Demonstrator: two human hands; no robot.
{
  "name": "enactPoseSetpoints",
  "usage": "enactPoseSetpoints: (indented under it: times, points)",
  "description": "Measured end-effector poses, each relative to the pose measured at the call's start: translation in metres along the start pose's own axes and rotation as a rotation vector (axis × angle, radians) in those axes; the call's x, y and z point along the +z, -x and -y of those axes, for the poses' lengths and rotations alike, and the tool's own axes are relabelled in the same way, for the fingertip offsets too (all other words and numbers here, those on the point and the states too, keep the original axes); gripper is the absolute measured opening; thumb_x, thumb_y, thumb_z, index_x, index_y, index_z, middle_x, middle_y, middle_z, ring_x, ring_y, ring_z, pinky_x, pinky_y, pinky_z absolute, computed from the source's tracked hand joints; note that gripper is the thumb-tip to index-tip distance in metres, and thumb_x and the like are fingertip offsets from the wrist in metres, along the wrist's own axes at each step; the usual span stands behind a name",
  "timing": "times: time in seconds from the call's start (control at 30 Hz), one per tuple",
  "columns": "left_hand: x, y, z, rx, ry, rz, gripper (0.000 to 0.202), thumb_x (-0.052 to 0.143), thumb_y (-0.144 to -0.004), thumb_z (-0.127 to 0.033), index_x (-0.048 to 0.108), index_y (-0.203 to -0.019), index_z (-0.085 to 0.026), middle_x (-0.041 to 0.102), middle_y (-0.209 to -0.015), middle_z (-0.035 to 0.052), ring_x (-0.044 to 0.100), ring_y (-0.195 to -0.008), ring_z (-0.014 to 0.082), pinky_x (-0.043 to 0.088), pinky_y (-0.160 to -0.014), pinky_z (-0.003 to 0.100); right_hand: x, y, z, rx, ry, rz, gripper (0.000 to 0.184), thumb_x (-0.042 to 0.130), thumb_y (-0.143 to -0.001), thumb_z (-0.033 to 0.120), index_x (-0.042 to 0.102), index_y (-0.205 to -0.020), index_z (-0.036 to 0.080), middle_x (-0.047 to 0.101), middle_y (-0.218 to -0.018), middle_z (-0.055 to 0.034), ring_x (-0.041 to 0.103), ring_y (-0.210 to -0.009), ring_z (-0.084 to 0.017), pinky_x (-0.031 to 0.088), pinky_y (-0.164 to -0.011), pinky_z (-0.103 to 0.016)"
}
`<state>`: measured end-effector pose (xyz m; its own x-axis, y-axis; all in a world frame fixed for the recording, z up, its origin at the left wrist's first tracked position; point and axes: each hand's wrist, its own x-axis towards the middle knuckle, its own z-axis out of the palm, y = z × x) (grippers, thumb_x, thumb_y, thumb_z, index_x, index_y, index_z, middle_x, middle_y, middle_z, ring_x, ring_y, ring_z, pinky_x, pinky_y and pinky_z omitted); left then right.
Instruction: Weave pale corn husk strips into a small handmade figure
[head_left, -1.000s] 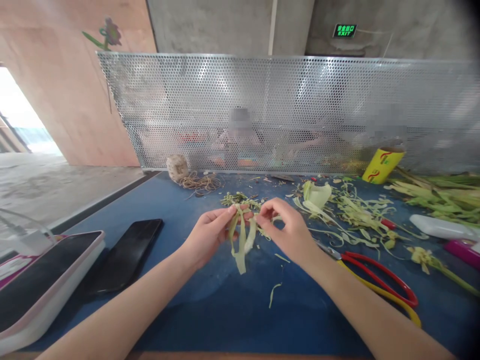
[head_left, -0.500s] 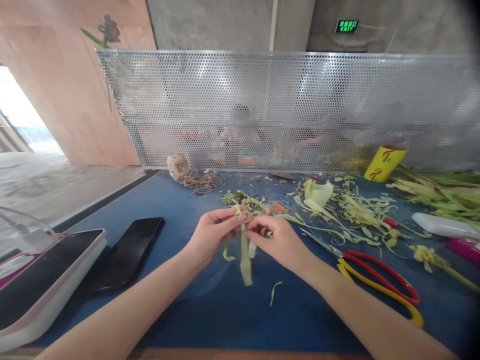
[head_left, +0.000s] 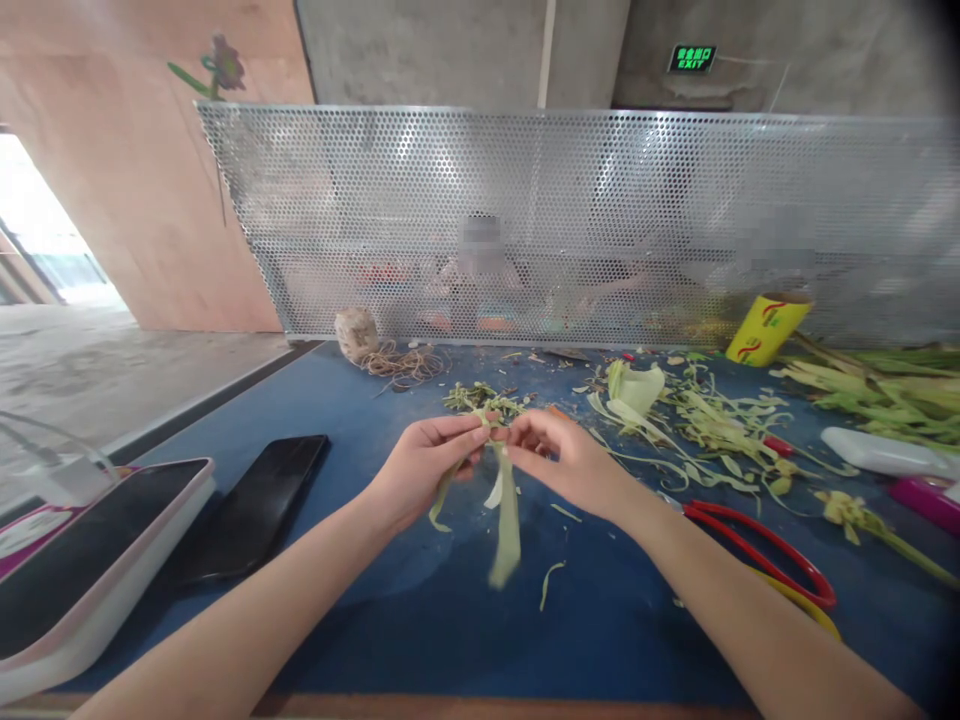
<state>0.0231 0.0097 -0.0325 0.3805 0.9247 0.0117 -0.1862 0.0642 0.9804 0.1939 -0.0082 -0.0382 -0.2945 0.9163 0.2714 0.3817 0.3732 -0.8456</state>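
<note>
"Where the two hands nearly meet, what are the fingers doing?"

"Thumb and fingertips of the left hand [head_left: 429, 463] are pinched close on a few leaf strips [head_left: 507, 535]; the right hand [head_left: 574, 458] has its fingers loosely curled, thumb tip at the top of those strips; I cannot tell whether it grips them."

"And the strips themselves?"

"They hang below the fingertips; the longest drops between the hands, and a thinner one curls beneath the left fingers."

"Just past the fingers?"

"Beyond them sits a small pile of green bits [head_left: 480, 398]; nearer the body, below the right fingers, a loose scrap [head_left: 548, 578] lies on the blue table [head_left: 450, 630]; to their right, the forearm partly hides red-and-yellow scissors [head_left: 697, 510]."

"Farther out?"

"Right of the fingers spreads a heap of leaf peelings [head_left: 716, 425], with a yellow tube [head_left: 766, 330] behind it; left of them lies a black phone [head_left: 262, 505]; ahead and leftward, tangled string [head_left: 411, 366]; farthest ahead, a metal mesh screen [head_left: 465, 165]."
</note>
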Motion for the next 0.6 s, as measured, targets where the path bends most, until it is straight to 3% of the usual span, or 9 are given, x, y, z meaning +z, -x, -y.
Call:
enactPoseSetpoints:
  times: [0.1,0.2,0.33,0.5,0.6]
  points:
    - [0.001,0.003,-0.002,-0.021,-0.051,0.154,0.027,0.063,-0.069,-0.025,0.061,-0.093,-0.013,0.059,-0.066,0.0022,0.043,-0.053,0.0063,0.029,-0.045,0.019,-0.003,-0.001,0.001,0.045,-0.030,-0.121,0.023,0.047,-0.078,0.041,0.052,-0.084,0.019,0.053,-0.073,-0.0009,0.048,-0.064,-0.012,0.037,-0.056,-0.025]
    - [0.003,0.006,-0.003,-0.002,-0.127,0.240,0.032,0.058,-0.075,-0.028,0.045,-0.101,-0.016,0.059,-0.062,-0.0002,0.046,-0.051,0.0072,0.029,-0.044,0.018,-0.002,-0.002,0.002,0.039,-0.065,-0.013,0.025,0.043,-0.081,0.042,0.054,-0.076,0.019,0.053,-0.071,-0.0007,0.050,-0.067,-0.013,0.037,-0.060,-0.026]
    - [0.003,0.009,-0.003,0.020,-0.220,0.297,0.034,0.057,-0.075,-0.027,0.031,-0.097,-0.020,0.061,-0.067,-0.0006,0.048,-0.050,0.0068,0.030,-0.043,0.018,0.005,-0.003,0.000,0.052,-0.241,0.116,0.029,0.043,-0.081,0.043,0.051,-0.066,0.019,0.050,-0.058,0.0021,0.050,-0.057,-0.011,0.038,-0.057,-0.025]
    - [0.002,0.009,-0.001,0.033,-0.279,0.319,0.034,0.057,-0.075,-0.023,0.029,-0.095,-0.022,0.059,-0.062,-0.0037,0.048,-0.049,0.0066,0.032,-0.046,0.018,0.013,-0.004,-0.007,0.141,-0.399,0.018,0.026,0.052,-0.075,0.043,0.053,-0.090,0.021,0.050,-0.055,0.0047,0.050,-0.048,-0.011,0.040,-0.051,-0.024]
    - [0.003,0.010,0.000,0.039,-0.290,0.333,0.033,0.055,-0.076,-0.021,0.028,-0.094,-0.022,0.060,-0.062,-0.0036,0.046,-0.047,0.0055,0.034,-0.048,0.020,0.015,-0.004,-0.009,0.153,-0.424,-0.040,0.029,0.057,-0.072,0.040,0.055,-0.094,0.022,0.048,-0.053,0.0056,0.045,-0.043,-0.009,0.036,-0.045,-0.023]
